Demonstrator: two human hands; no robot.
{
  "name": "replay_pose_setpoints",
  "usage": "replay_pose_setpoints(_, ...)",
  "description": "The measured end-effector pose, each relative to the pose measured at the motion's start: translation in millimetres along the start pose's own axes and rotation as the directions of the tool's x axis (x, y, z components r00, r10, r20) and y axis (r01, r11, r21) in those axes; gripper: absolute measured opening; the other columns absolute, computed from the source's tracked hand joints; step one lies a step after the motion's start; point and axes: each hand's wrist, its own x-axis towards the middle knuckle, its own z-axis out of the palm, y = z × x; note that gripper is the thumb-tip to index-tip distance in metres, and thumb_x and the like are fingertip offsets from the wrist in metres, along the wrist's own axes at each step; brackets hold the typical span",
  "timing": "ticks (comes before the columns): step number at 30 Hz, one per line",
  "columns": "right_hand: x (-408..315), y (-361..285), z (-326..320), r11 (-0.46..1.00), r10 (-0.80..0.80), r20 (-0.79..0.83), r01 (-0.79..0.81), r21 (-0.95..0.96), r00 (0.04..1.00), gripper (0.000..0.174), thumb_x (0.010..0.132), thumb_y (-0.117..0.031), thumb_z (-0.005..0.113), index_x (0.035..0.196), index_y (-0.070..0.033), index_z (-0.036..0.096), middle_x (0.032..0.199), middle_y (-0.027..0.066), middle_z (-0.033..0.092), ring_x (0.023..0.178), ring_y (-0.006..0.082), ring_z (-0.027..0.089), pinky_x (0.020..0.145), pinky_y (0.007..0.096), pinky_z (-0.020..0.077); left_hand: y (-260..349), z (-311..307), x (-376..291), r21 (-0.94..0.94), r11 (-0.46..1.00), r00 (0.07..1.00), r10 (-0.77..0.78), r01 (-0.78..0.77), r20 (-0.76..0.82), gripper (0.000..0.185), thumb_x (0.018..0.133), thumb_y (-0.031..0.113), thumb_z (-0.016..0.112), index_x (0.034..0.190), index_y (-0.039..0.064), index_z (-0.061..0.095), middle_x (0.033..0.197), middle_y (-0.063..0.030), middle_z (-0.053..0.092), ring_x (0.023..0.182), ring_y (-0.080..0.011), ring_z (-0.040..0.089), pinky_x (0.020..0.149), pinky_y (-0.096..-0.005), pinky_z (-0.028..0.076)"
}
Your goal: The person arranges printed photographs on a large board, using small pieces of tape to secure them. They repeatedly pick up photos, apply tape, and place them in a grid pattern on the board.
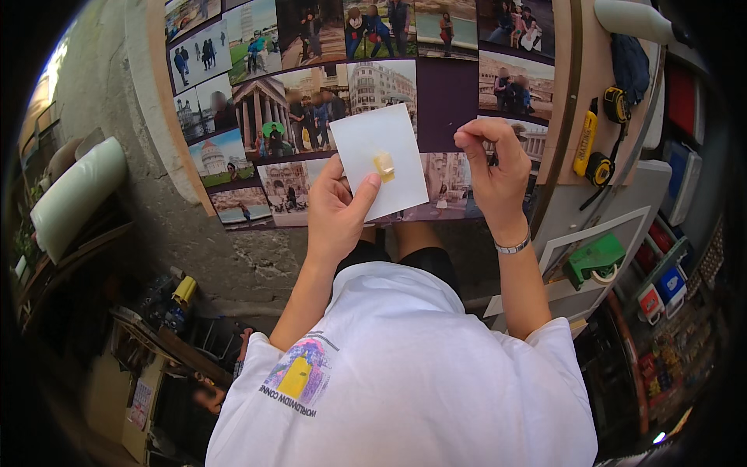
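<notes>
My left hand grips a white rectangular card, probably the back of a photo print, by its lower left side, thumb on top. Near the card's middle sits a small yellowish square of tape with a shiny, wrinkled upper part. My right hand hovers to the right of the card, apart from it, thumb and forefinger pinched together. Whether something tiny is between those fingertips is too small to tell. Below both hands lies a dark purple board bearing rows of photo prints, with a bare purple gap at upper right.
Right of the board run a dark strip, a yellow utility knife and two tape measures. A green tape dispenser stands lower right. At left is a rolled translucent sheet. Another person is partly visible lower left.
</notes>
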Motion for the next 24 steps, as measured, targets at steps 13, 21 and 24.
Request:
replay_pose_setpoints(13, -33, -141, -32, 0.877, -0.411, 0.169, 0.439, -0.194, 0.896, 0.037, 0.078, -0.002, 0.078, 0.114, -0.004, 0.068, 0.105, 0.0081, 0.068, 0.088, 0.026, 0.065, 0.075, 0.0373, 0.0546, 80, 29, -98, 0.13, 0.974, 0.978, 0.169, -0.185, 0.123, 0.039, 0.101, 0.002, 0.066, 0.139, -0.005, 0.057, 0.112, -0.0088, 0.074, 0.094, -0.0066, 0.068, 0.078, -0.0215, 0.054)
replay_pose_setpoints(21, -61, -205, -45, 0.886, -0.386, 0.003, 0.372, -0.276, 0.922, 0.029, 0.085, 0.005, 0.075, 0.106, -0.005, 0.058, 0.102, 0.0089, 0.066, 0.091, 0.0311, 0.065, 0.082, 0.0416, 0.0518, 128, 33, -152, 0.166, 0.95, 0.954, 0.233, -0.265, 0.191, 0.037, 0.1, 0.002, 0.068, 0.135, -0.006, 0.059, 0.106, -0.006, 0.075, 0.083, -0.0031, 0.067, 0.068, -0.0182, 0.051)
replay_pose_setpoints(24, -76, -222, -37, 0.903, -0.369, -0.105, 0.33, -0.276, 0.923, 0.02, 0.094, 0.003, 0.071, 0.105, -0.004, 0.056, 0.104, 0.0111, 0.067, 0.092, 0.0293, 0.067, 0.083, 0.039, 0.0534, 132, 23, -162, 0.111, 0.962, 0.944, 0.216, -0.249, 0.249, 0.034, 0.099, 0.002, 0.069, 0.132, -0.006, 0.061, 0.107, -0.0061, 0.075, 0.083, -0.0032, 0.068, 0.069, -0.0177, 0.052)
